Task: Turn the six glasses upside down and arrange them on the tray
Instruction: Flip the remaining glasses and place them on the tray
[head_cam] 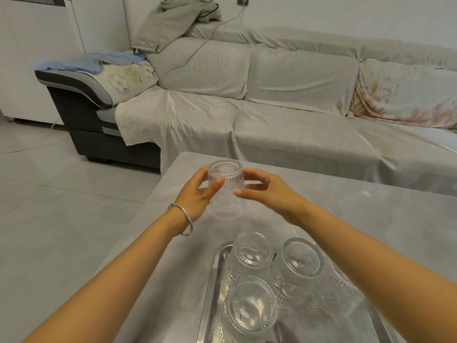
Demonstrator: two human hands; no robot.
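Note:
A clear ribbed glass (226, 184) is held upside down, base up, above the grey table beyond the tray. My left hand (197, 196) grips its left side and my right hand (267, 191) its right side. The steel tray (212, 288) lies at the near edge of the table. On it stand several upside-down glasses: one at the back left (251, 256), one at the back middle (300, 263), one at the front left (249, 310), and one on the right (338, 298) partly hidden by my right forearm.
The grey table (371, 219) stretches to the right and back. A grey covered sofa (272, 115) stands behind it, with a folded blanket and a floral pillow. Tiled floor (61, 194) lies to the left of the table.

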